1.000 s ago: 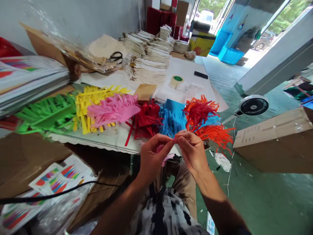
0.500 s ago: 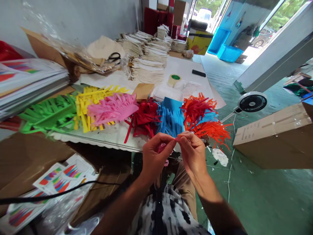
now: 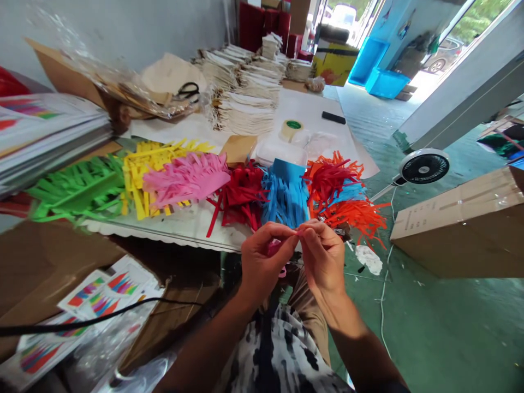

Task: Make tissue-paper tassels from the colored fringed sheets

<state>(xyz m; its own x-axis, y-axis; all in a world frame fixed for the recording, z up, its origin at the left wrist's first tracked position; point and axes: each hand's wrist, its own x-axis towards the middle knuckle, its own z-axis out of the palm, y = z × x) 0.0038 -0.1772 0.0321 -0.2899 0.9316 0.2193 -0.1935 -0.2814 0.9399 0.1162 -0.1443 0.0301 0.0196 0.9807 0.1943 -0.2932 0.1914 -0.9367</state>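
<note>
My left hand (image 3: 262,262) and my right hand (image 3: 325,256) meet fingertip to fingertip just below the table's front edge. Both pinch a thin pink paper strip (image 3: 275,250), whose loose end curls down between my palms. Right behind my hands lie fringed paper bundles in a row: blue (image 3: 286,191), red (image 3: 241,196), pink (image 3: 186,177), yellow (image 3: 149,164), green (image 3: 77,188) and orange (image 3: 347,194).
A tape roll (image 3: 290,130), a brown card (image 3: 240,148), stacked cream paper bags (image 3: 245,103) and scissors (image 3: 189,90) sit farther back on the table (image 3: 180,229). A small fan (image 3: 423,166) and a cardboard box (image 3: 462,224) stand on the green floor at right. Printed sheets (image 3: 94,297) lie lower left.
My hands have stayed together on the pink strip and shifted slightly right and down in the view; the fingers have worked a little along it.
</note>
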